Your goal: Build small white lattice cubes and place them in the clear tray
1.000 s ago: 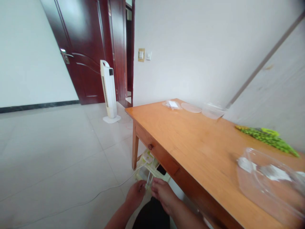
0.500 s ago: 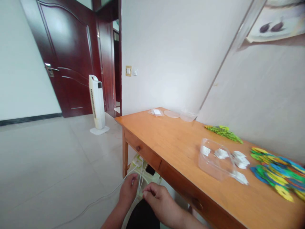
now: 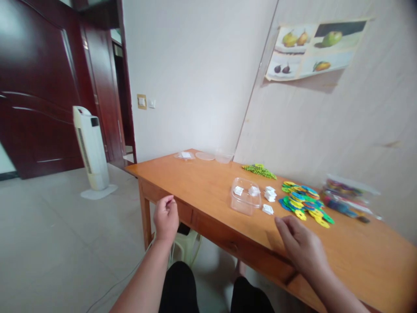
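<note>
Near the front edge of the wooden table [image 3: 202, 187], my left hand [image 3: 167, 219] is raised with its fingers curled in against the thumb. My right hand [image 3: 301, 243] hovers above the table's front part, thumb and fingers drawn together. Whatever either hand may hold is hidden. Between and beyond the hands stands a clear plastic box [image 3: 241, 208], with small white stacks seen in or through it. Another white stack [image 3: 269, 194] lies just to its right. Closer to the right hand spreads a pile of coloured plastic discs [image 3: 301, 201].
A green-yellow beaded-looking bundle [image 3: 259, 171] lies by the wall. Filled clear bags [image 3: 348, 195] lie at the right. Clear containers [image 3: 224, 156] stand at the far corner. Below are a pale stool [image 3: 185, 243] and a cable; a tower fan [image 3: 91, 150] stands left.
My view has swung to the right. My hands, close together low by my lap before, are now higher and wide apart, the right one above the table.
</note>
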`<state>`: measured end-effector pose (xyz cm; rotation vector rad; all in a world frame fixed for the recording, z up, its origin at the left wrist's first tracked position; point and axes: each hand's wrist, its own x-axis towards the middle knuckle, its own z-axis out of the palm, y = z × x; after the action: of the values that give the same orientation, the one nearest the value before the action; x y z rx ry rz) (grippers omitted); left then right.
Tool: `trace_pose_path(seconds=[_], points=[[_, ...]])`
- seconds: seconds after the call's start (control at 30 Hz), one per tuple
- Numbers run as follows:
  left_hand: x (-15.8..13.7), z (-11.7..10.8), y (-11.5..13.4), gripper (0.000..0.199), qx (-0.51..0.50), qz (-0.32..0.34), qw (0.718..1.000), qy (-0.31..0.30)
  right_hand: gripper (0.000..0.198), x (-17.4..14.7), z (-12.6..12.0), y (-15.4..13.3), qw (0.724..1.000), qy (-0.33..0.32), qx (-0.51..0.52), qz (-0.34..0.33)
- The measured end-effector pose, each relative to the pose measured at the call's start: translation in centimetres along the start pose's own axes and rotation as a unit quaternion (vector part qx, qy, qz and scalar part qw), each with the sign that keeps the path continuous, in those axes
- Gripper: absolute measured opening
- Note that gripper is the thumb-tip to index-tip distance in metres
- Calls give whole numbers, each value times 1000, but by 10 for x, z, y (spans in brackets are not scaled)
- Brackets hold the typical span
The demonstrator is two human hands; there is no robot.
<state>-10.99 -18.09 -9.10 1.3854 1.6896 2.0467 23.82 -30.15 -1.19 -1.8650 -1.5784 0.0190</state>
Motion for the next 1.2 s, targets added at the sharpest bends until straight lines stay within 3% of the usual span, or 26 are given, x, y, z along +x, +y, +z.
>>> trace_pose_path(seconds=[0.1, 0.3, 0.57, 0.73, 0.83, 1.2], points=[[13, 6, 18, 24, 9, -14, 1000, 24, 40, 0, -3, 20, 998, -16, -47, 47], [36, 29, 39, 24, -38, 15, 998, 48, 40, 1, 8, 19, 999, -30, -12, 43], [48, 78, 68, 23, -19, 80, 997, -14, 37, 0, 10, 18, 999, 9, 37, 25], [50, 106, 61, 26, 62, 46, 992, -97, 34, 0, 12, 13, 998, 30, 45, 21], [52, 117, 50, 27, 76, 19, 990, -115, 32, 0, 12, 11, 997, 34, 64, 17], [61, 115, 42, 25, 98, -39, 984, -147, 33, -2, 15, 9, 988, 43, 149, 2]])
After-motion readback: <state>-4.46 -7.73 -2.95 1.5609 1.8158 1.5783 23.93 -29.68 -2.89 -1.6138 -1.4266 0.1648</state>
